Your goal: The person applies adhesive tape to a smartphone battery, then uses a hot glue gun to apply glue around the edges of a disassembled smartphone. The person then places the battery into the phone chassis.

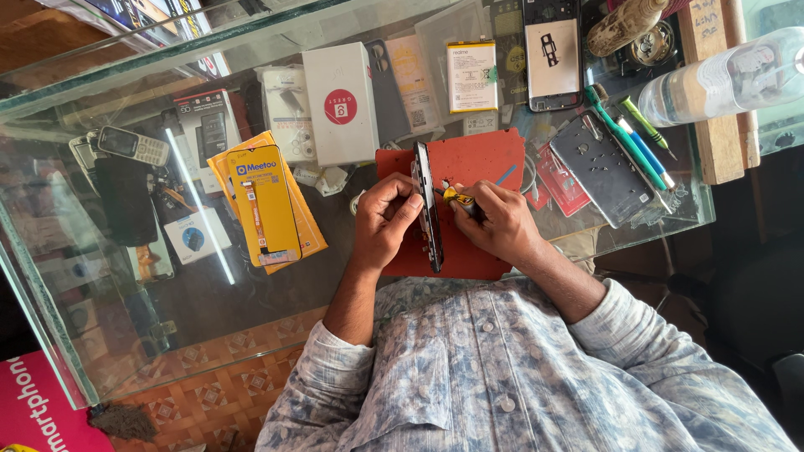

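I see the phone (428,205) standing on its long edge over the red mat (481,163), its thin side turned up toward the camera, so that one face is open to a tool while the other is backed by a palm. My left hand (383,219) closes around it from the left, fingers curled over the upper edge and thumb against the near face; that grip is what keeps the slab upright instead of lying flat. My right hand (501,222) is pinched shut on a small yellow-handled screwdriver (456,198), whose tip points at the phone's right face about halfway along, and the heel of the hand appears to rest on the mat, which I judge steadies the tip.

The mat lies on a glass counter (251,293), giving a soft surface under the work. Just right of it sits a grey phone back cover (605,172), inner side up, with green and blue screwdrivers (641,138) laid alongside, within reach of the right hand. Further up are an opened phone frame (552,54), a flat battery (471,75) and a white box (339,105). To the left, well apart, lies an orange screen packet (264,205) and a small keypad phone (132,146). A clear plastic bottle (729,79) rests on a wooden block at the far right.
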